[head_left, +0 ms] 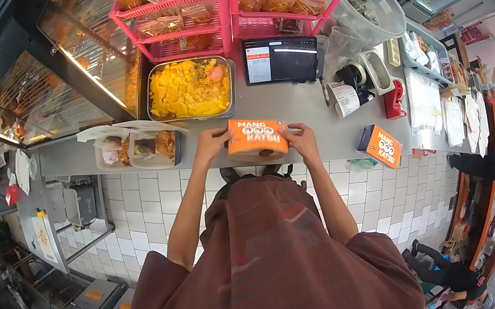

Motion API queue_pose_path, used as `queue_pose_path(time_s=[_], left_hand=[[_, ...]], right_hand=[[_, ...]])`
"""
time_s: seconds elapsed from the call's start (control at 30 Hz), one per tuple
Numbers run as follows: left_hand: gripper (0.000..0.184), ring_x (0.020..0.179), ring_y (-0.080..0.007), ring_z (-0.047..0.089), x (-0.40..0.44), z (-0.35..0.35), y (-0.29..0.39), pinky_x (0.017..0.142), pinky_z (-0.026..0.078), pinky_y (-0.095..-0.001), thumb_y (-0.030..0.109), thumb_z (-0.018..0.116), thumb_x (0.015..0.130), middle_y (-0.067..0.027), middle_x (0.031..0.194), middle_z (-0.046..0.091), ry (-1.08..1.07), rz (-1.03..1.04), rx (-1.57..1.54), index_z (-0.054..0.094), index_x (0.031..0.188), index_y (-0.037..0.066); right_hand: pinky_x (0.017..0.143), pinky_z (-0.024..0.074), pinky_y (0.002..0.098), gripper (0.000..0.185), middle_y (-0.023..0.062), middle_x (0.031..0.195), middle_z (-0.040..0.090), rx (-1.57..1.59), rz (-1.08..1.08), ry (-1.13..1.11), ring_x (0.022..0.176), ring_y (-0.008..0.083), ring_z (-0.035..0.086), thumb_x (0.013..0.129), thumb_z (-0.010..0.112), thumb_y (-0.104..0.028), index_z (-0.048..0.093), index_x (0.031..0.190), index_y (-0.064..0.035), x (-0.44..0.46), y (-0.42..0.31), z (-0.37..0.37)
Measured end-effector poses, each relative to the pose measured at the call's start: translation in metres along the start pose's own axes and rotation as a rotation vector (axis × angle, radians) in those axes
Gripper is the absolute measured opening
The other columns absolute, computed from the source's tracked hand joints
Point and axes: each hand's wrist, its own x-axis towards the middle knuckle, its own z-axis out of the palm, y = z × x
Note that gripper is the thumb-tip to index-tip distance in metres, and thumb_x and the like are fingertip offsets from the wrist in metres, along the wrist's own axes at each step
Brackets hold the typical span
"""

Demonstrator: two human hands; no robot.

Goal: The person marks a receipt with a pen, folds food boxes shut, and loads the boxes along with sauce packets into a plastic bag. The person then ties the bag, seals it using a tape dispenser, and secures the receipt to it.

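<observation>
At the counter's near edge, my left hand [215, 142] and my right hand [302, 140] hold a takeaway food box [256, 134] between them. Its orange lid flap reads "MANG KATSU", and a brown side shows beneath. The fingers of my left hand pinch the flap's left edge; those of my right hand press on the right edge. What lies inside is mostly hidden. To the left stand two open food boxes, an outer one [109, 165] and an inner one [159, 160], with fried pieces and small packets in them. A closed orange-topped box [382, 146] sits farther right.
Behind the box are a metal tray [196, 117] of yellow food and a tablet [282, 60]. Pink racks [178, 35] hold bagged items. A paper roll [343, 99] and red tape dispenser [394, 100] sit right. A glass display case [64, 60] borders the left.
</observation>
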Motion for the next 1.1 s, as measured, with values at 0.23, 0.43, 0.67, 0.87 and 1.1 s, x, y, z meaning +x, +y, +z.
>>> queue_pose_path(time_s=[0.23,0.43,0.67,0.87,1.1], left_hand=[[0.058,0.115,-0.0275,0.061,0.01,0.008,-0.033,0.095,0.048,-0.0393,0.027,0.081,0.08,-0.0149,0.128,0.063,0.042,0.353,0.329,0.063,0.132,0.009],[0.094,0.141,-0.0388,0.032,0.004,0.015,0.021,0.113,0.029,-0.0573,0.037,0.086,0.068,-0.0182,0.151,0.037,-0.425,0.763,0.995,0.043,0.15,0.024],[0.093,0.143,-0.043,0.029,0.024,0.034,-0.031,0.113,0.027,-0.0616,0.023,0.084,0.069,-0.0204,0.157,0.03,-0.266,0.959,1.106,0.042,0.151,0.027],[0.086,0.148,-0.045,0.022,-0.011,0.042,-0.011,0.114,0.017,-0.0701,0.031,0.076,0.08,-0.0212,0.161,0.024,-0.208,0.924,1.198,0.035,0.156,0.033],[0.086,0.138,-0.0427,0.034,0.006,0.057,-0.026,0.114,0.025,-0.0578,0.041,0.082,0.065,-0.019,0.149,0.038,-0.06,1.016,1.003,0.053,0.144,0.026]], right_hand=[[0.092,0.0523,0.0375,0.058,0.0232,0.121,0.067,-0.162,-0.193,0.095,0.109,0.0315,0.067,0.08,0.082,-0.024,0.06,0.129,-0.0029,-0.017,0.009,0.018],[0.11,0.0368,0.0537,0.084,0.0193,0.152,0.04,-0.76,-0.788,-0.417,0.142,0.0374,0.036,0.071,0.085,-0.028,0.047,0.145,-0.0146,-0.008,-0.033,-0.003],[0.112,0.0361,0.053,0.076,0.0148,0.151,0.043,-0.807,-0.984,-0.405,0.141,0.0384,0.038,0.068,0.085,-0.024,0.055,0.139,-0.0238,0.006,-0.003,-0.004],[0.114,0.0345,0.0539,0.061,0.0154,0.153,0.042,-0.772,-1.242,-0.186,0.144,0.0386,0.036,0.08,0.076,-0.023,0.058,0.138,-0.0299,0.007,0.059,0.003],[0.086,0.0557,0.04,0.054,0.0174,0.149,0.046,-0.654,-0.959,-0.1,0.12,0.0312,0.06,0.09,0.067,-0.011,0.055,0.141,-0.023,0.0,0.092,-0.001]])
